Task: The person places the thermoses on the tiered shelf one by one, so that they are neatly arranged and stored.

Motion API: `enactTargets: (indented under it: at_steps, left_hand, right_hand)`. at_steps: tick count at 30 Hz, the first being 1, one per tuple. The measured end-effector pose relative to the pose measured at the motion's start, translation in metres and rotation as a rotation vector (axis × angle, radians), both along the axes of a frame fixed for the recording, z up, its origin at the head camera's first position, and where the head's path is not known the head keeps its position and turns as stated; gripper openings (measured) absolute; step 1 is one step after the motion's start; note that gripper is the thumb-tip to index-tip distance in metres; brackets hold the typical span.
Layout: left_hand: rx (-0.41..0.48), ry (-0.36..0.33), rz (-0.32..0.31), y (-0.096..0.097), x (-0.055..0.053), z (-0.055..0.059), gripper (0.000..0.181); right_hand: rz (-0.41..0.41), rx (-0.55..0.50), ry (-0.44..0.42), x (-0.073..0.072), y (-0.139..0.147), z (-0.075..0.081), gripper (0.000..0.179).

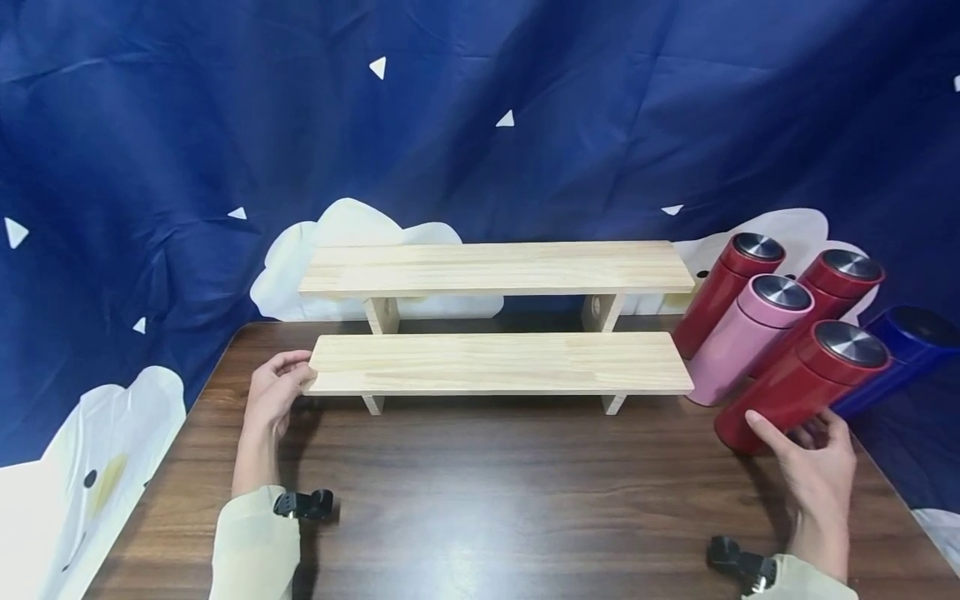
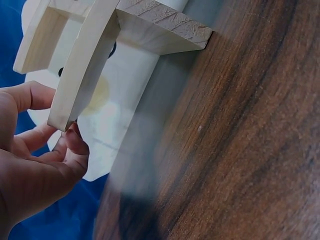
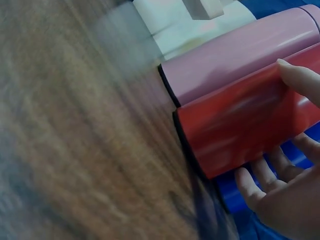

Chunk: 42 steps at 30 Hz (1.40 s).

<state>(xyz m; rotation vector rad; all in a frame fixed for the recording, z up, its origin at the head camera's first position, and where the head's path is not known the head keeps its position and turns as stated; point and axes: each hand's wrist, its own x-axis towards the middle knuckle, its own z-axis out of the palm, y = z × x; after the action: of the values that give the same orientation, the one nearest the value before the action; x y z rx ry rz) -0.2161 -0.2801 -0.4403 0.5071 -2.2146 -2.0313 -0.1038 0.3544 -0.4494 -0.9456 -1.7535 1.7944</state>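
A two-step wooden shelf (image 1: 498, 364) of pale boards stands on the brown table. My left hand (image 1: 275, 390) holds the left end of its lower board, with fingers on both faces of the board (image 2: 82, 75) in the left wrist view. At the right, my right hand (image 1: 813, 467) grips the nearest red thermos (image 1: 798, 392) low on its body, thumb on one side and fingers on the other. In the right wrist view this red thermos (image 3: 240, 125) lies between a pink thermos (image 3: 235, 62) and a blue one (image 3: 232, 192).
Two more red thermoses (image 1: 723, 292) (image 1: 836, 283) stand behind, close to the pink one, at the shelf's right end. The dark blue thermos (image 1: 911, 350) is outermost, by the table's right edge. A blue cloth (image 1: 480, 125) with white shapes hangs behind the table (image 1: 480, 500).
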Motion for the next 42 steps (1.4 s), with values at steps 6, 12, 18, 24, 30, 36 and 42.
enactTargets:
  at_steps: [6,12,18,24,30,36,42]
  left_hand:
    - [0.015,-0.001,0.009,0.000,0.002,-0.002,0.043]
    - [0.037,0.009,0.022,0.002,0.005,-0.004,0.042]
    - [0.063,0.021,0.008,0.001,0.004,-0.006,0.042]
    - [0.091,0.039,0.011,0.000,0.002,-0.007,0.040]
    - [0.111,0.056,0.027,-0.001,0.001,-0.009,0.039]
    - [0.098,0.049,0.022,-0.001,0.001,-0.008,0.041]
    - [0.090,0.051,0.021,-0.001,0.001,-0.006,0.041]
  right_hand:
    - [0.014,-0.029,0.013,-0.004,0.002,-0.003,0.083]
    - [0.008,-0.057,0.040,-0.005,0.003,-0.008,0.078]
    - [0.024,-0.023,0.009,-0.005,0.004,-0.011,0.080]
    - [0.021,-0.003,-0.031,-0.005,0.003,-0.012,0.086]
    - [0.022,0.080,-0.087,-0.006,0.001,-0.011,0.089]
    - [0.027,0.105,-0.077,-0.007,-0.001,-0.008,0.085]
    - [0.034,0.047,-0.002,-0.008,-0.006,-0.006,0.079]
